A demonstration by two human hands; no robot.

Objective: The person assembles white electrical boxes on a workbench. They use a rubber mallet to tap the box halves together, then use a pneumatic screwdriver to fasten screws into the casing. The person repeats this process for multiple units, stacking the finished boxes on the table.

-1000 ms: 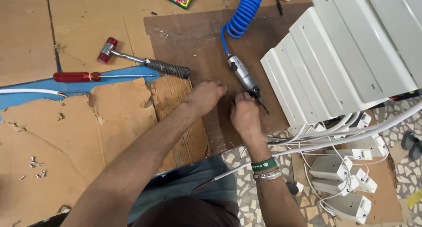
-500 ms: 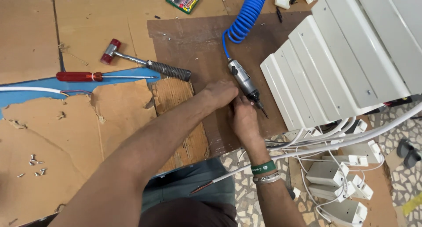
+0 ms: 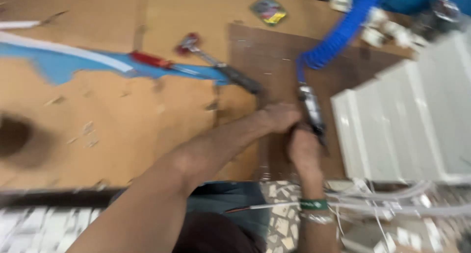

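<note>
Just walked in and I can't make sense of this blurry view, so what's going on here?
A person works over brown cardboard with both hands together at an air tool on a blue coiled hose. The left hand and right hand meet at the tool's lower end, beside a white ribbed panel. A hammer and a red-handled screwdriver lie untouched nearby.

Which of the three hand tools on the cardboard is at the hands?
The air tool on the blue coiled hose; both hands meet at it. The hammer and red-handled screwdriver lie apart, untouched.
</note>
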